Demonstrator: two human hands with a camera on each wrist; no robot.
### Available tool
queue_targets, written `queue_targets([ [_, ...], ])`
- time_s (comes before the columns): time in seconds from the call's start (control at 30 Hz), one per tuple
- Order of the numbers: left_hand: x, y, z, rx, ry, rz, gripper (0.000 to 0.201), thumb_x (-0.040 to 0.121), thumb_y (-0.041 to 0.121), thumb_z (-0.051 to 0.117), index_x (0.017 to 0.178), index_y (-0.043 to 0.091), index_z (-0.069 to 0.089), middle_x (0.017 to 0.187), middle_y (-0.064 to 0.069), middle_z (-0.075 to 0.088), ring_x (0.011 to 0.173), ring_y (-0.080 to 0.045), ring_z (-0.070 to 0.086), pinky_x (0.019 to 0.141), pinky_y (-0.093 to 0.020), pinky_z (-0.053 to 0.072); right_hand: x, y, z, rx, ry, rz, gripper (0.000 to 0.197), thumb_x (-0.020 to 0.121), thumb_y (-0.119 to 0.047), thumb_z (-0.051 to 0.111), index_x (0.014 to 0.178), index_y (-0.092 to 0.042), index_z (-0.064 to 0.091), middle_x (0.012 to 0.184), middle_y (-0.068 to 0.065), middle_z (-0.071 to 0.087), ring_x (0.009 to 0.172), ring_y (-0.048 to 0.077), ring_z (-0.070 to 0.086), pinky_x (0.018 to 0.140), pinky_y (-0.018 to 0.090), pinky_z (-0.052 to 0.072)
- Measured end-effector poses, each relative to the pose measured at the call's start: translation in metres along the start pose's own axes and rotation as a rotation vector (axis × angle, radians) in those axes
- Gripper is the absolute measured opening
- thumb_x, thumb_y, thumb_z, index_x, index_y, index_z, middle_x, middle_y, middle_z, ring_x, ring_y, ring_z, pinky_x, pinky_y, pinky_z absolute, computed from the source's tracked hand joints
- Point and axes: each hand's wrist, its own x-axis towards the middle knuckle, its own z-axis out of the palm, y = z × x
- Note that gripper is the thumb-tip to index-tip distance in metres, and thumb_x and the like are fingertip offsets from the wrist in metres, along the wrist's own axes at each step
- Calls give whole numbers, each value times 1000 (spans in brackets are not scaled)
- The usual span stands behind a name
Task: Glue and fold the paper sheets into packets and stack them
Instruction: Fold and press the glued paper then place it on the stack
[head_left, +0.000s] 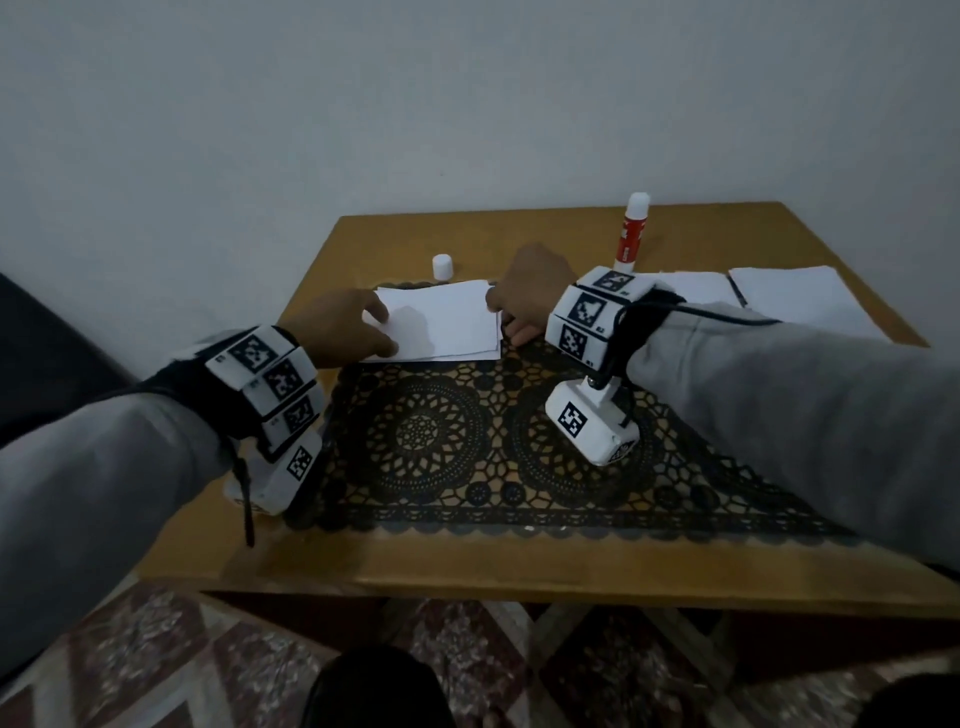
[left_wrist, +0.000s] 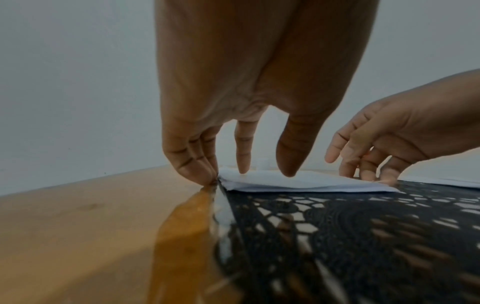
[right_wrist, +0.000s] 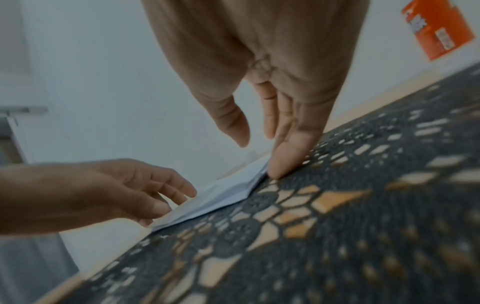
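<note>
Folded packet (head_left: 439, 325) sits mid-frame on the table (head_left: 363, 239), on the lace mat. Left hand (head_left: 337, 327) and right hand (head_left: 524, 291) both have straight fingers pressing its ends. I'd press evenly so the glue sets without shifting layers.

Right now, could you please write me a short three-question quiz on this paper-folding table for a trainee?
1. True or false: the glue stick stands upright with its cap off.
2. What lies under the folded paper? A) the black lace mat B) a tray C) a book
3. Which hand touches the paper's left edge?

Key: 1 true. 2 A. 3 the left hand; the right hand is at the right edge.
</note>
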Motion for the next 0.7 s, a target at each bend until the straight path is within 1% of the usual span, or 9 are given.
queue_targets([
  [0.1, -4, 0, -1, 25, -17, 12, 57, 76, 31, 77, 127, 18, 53, 137, -11, 45, 122, -27, 45, 99, -38, 39, -1, 3, -2, 143, -72, 16, 13, 84, -4, 63, 90, 7, 61, 92, 26, 69, 83, 37, 71, 78, 52, 58],
  [0.2, -9, 3, -2, 71, -47, 37, 60, 73, 32, 80, 126, 20, 55, 137, -11, 45, 122, -26, 45, 101, -39, 39, -5, 8, -9, 306, -142, 86, 28, 88, -4, 60, 110, 12, 56, 95, 27, 65, 85, 37, 70, 79, 47, 59],
  [0.27, -12, 5, -2, 110, -75, 40, 62, 71, 33, 81, 125, 22, 55, 137, -10, 45, 121, -27, 45, 101, -40, 40, -9, 12, -13, 397, -181, 134, 35, 89, -7, 59, 119, 10, 52, 97, 28, 65, 85, 37, 69, 80, 44, 59],
  [0.4, -17, 6, -1, 175, -57, 52, 58, 71, 37, 80, 122, 26, 56, 136, -10, 47, 120, -28, 47, 97, -39, 42, -22, 18, -24, 540, -240, 168, 38, 91, -7, 57, 123, 9, 47, 108, 32, 62, 91, 40, 66, 86, 44, 56],
  [0.47, -18, 5, -1, 198, -48, 57, 56, 72, 40, 79, 121, 27, 56, 136, -10, 48, 118, -28, 48, 95, -39, 43, -30, 22, -36, 573, -238, 157, 38, 91, -7, 58, 123, 8, 46, 111, 33, 60, 95, 42, 66, 84, 44, 57],
  [0.5, -19, 5, 0, 211, -50, 56, 57, 72, 41, 79, 122, 27, 55, 135, -11, 48, 118, -28, 48, 95, -39, 43, -34, 25, -44, 581, -221, 131, 35, 91, -6, 59, 121, 8, 47, 109, 32, 61, 92, 41, 67, 82, 43, 58],
  [0.57, -20, 8, 0, 244, -44, 41, 63, 73, 41, 78, 126, 24, 50, 133, -13, 49, 117, -30, 48, 94, -40, 43, -45, 35, -66, 509, -162, 27, 23, 92, -6, 57, 110, 6, 53, 95, 25, 65, 78, 34, 68, 75, 40, 58],
  [0.63, -23, 16, 0, 259, -1, 27, 68, 71, 41, 79, 126, 20, 43, 129, -16, 47, 116, -32, 46, 93, -42, 43, -58, 53, -91, 234, -36, -139, 12, 92, -8, 55, 94, 2, 61, 84, 18, 69, 68, 28, 68, 69, 38, 58],
  [0.7, -27, 35, 0, 225, 49, 86, 64, 72, 37, 78, 122, 17, 43, 127, -15, 46, 116, -32, 44, 93, -43, 42, -64, 77, -116, -100, 132, -282, 15, 89, -11, 55, 82, -2, 65, 77, 11, 71, 68, 25, 70, 67, 38, 58],
])
